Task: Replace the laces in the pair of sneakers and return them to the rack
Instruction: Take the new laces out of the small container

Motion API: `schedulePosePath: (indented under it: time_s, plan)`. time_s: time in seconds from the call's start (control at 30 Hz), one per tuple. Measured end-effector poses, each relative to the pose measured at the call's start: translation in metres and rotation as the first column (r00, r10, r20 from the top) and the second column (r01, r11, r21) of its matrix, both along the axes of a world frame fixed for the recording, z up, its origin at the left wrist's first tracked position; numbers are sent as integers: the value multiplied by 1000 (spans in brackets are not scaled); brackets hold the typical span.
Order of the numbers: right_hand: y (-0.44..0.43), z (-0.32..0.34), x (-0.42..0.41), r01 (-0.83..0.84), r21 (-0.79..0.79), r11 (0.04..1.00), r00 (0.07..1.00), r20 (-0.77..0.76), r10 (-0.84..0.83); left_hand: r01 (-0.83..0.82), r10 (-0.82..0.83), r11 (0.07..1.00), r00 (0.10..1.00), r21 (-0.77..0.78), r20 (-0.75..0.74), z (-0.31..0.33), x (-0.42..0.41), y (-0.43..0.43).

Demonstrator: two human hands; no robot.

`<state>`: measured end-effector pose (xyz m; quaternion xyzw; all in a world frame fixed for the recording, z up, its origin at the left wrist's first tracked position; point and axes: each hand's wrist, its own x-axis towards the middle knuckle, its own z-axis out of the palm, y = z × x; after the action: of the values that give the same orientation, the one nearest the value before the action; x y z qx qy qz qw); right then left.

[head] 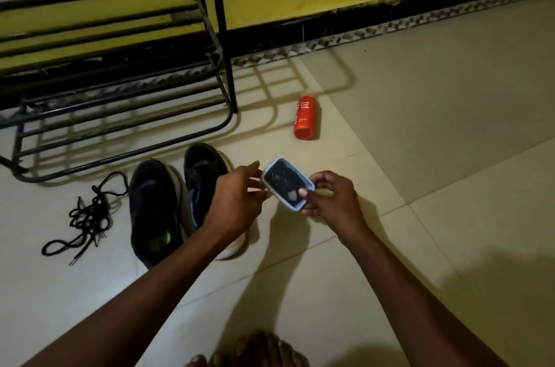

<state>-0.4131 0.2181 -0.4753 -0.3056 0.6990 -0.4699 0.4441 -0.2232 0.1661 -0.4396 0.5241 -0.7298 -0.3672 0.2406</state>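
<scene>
Right hand grips a small rectangular container by its near right corner, thumb pressed on the clear, blue-rimmed lid, fingers curled beneath. Container is raised off the floor and tilted; dark contents show through the lid, too dim to identify.

Left hand is open, fingers spread and reaching toward the container's left edge, fingertips just beside it or barely touching; cannot tell which. It holds nothing.

Behind the left hand, two dark sneakers stand side by side on the pale tiled floor, toes pointing toward the rack. Left sneaker has no lace visible and shows a yellow-green patch on the insole. Right sneaker is partly hidden by the left forearm; its tongue area is dark and unclear.

Left of the sneakers, a tangle of black laces lies loose on the floor, apart from the shoes.

Black metal shoe rack stands beyond the sneakers against a yellow wall, bars casting shadows on the tiles.

Red bottle stands on the floor right of the rack, well apart from the hands.

Bare toes at bottom edge.
</scene>
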Motion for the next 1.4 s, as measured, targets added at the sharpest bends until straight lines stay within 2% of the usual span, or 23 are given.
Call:
schedulePosePath:
  time_s: [0.1,0.17,0.27,0.4,0.47,0.57,0.77,0.9,1.13,1.4]
  plan:
    - [-15,36,23,17,-121,992,998,66,-9,-104,105,994,956,20,-272,27,14,3]
    - [-27,61,42,21,-195,981,992,127,4,-134,126,991,913,7,-389,41,24,4]
    - [-43,94,72,35,-285,958,980,200,24,-165,108,979,916,-118,-387,60,43,1]
    - [-66,123,104,46,-377,925,985,174,22,-127,45,973,924,-195,-379,78,71,-17]
    - [-80,132,116,41,-408,912,992,122,10,-81,-6,965,943,-247,-333,88,83,-25]
    - [-102,144,133,20,-416,909,999,34,-7,-9,-51,941,984,-338,-169,101,99,-42]
    - [-149,143,151,23,-355,935,999,50,-6,112,-96,934,993,-340,63,101,118,-97]
    - [-188,137,152,-13,-348,938,999,-36,1,160,-98,936,974,-314,203,100,122,-129]
    - [-244,124,149,-78,-330,941,990,-138,34,159,-76,949,952,-270,296,91,122,-180]
    - [-295,96,156,-52,-296,954,991,-132,13,135,-82,970,964,-202,255,77,124,-234]
